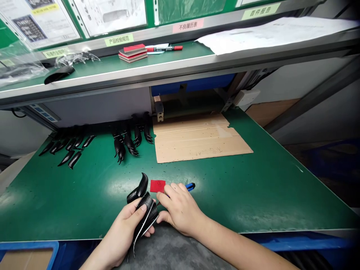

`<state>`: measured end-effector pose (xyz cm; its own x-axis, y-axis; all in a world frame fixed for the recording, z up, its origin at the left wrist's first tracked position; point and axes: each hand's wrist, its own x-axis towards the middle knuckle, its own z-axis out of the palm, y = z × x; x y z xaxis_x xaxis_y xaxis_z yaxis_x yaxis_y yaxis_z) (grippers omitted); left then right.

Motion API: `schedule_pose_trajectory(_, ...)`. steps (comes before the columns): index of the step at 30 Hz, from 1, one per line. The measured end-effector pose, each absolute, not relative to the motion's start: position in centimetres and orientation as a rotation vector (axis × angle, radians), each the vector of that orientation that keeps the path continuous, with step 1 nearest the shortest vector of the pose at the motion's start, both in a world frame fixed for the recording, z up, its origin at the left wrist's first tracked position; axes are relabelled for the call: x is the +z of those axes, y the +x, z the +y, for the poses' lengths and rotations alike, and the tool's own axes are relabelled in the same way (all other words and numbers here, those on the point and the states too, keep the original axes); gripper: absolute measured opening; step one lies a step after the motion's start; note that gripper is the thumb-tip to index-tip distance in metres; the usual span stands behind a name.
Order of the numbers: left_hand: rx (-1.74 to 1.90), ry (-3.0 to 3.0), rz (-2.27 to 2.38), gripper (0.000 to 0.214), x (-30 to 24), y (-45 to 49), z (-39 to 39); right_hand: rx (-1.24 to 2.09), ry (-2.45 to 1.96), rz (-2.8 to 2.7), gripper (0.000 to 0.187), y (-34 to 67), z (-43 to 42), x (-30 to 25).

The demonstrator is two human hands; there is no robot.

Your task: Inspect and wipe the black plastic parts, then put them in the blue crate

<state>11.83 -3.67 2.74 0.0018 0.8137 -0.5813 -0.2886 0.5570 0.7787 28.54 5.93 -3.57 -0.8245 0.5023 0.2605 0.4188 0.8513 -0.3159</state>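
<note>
My left hand is closed around a curved black plastic part with pale lines along its edges, held tilted above the table's front edge. In my closed right hand is a knife with a blue and black handle. Its thin tip meets or nearly meets the right edge of the black part; my fingers hide most of the knife. Just beyond my left hand lies a ribbed black piece. A small red square rests on the table by my right fingertips.
Several black ribbed parts lie in groups along the back left of the green table. A cardboard sheet is at the back middle. Above, a shelf holds red pads, a marker and paper.
</note>
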Motion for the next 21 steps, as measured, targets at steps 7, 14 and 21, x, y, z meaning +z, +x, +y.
schedule_pose_trajectory(7, 0.893, 0.731, 1.403, 0.036, 2.7, 12.2, -3.5, 0.268, -0.699, -2.712, 0.058, 28.6, 6.0, -3.2)
schedule_pose_trajectory(14, 0.798, 0.938, 1.528, 0.038, 3.8, 12.7, -2.9, 0.277, -0.571, -2.728, 0.045, 28.6, 6.7, -3.0)
schedule_pose_trajectory(21, 0.78, 0.984, 1.587, 0.037, 3.7, 12.6, -3.0, 0.562, -0.446, -2.784, 0.052, 28.2, 8.0, -3.3)
